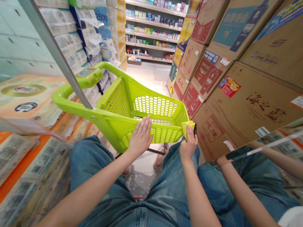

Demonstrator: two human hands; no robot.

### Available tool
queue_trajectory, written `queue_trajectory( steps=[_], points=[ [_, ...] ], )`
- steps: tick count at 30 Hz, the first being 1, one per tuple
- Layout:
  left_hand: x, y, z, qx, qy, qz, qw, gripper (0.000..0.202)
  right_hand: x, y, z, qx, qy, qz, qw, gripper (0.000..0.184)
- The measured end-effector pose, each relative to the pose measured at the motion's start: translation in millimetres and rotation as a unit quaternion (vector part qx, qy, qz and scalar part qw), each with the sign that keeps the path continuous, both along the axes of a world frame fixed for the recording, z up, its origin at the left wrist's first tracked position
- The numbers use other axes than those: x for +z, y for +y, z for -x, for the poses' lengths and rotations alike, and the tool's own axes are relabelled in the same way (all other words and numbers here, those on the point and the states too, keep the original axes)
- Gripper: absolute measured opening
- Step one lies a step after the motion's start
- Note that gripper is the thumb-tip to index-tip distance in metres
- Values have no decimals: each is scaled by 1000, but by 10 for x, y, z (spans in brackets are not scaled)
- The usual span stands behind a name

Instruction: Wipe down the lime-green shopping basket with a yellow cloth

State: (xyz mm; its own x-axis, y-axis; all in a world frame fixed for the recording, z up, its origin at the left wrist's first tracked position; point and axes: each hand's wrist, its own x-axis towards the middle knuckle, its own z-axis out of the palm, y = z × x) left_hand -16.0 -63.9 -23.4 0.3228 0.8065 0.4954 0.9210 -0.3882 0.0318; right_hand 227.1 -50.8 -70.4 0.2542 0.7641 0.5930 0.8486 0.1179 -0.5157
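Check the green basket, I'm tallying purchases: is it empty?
The basket looks empty: mesh bottom bare; a yellow packet at its rim, in the right hand.

The shopping basket [143,108] is smooth, lightly glossy lime-green plastic, moulded with perforated walls - and the small yellow item [187,129] at its right rim looks matt, though its material is too small to tell. To the basket's right, the cardboard cartons [251,105] are matt, slightly rough brown board with paper labels, while to its left the tissue packs [66,34] sit in thin, shiny plastic wrap. Beyond the basket the floor tiles [151,77] have a polished sheen - nearer the camera, the denim clothing [137,216] is matt, soft-looking cloth
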Motion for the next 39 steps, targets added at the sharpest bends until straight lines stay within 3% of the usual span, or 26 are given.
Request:
queue_trajectory(
  steps=[3,6,9,12,15,20,23,25,28,34,36,39],
  points=[
    [-15,4,-11,2,-7,-9,1000,71,111,-49,504,3,-8,6,1000,79],
    [-24,7,-1,0,-6,-16,1000,69,256,-120,1080,87,-46,16,995,78],
    [-21,7,25,-2,0,-16,1000,68,361,-166,1381,125,-53,20,990,72],
    [-10,1,42,-7,9,-15,1000,68,372,-187,1277,153,-80,10,985,68],
    [1,-6,40,-6,15,-16,1000,68,297,-177,866,170,-118,2,978,68],
    [11,-4,30,-5,15,-9,1000,69,97,-75,30,92,-80,3,993,72],
    [9,-2,27,-6,10,-7,1000,69,29,-28,-184,43,-39,8,998,72],
    [7,-4,22,-3,9,-8,1000,69,38,-30,-106,10,-28,12,999,71],
    [1,-5,9,3,8,-11,1000,69,128,-72,294,1,-40,22,999,75],
    [-17,9,14,12,21,-16,1000,66,385,-135,1236,127,-75,17,989,70],
    [-15,8,23,10,27,-16,999,66,428,-148,1323,142,-70,13,987,66],
    [-4,-4,26,7,29,-15,999,68,419,-170,1158,169,-94,7,981,66]
  ],
)
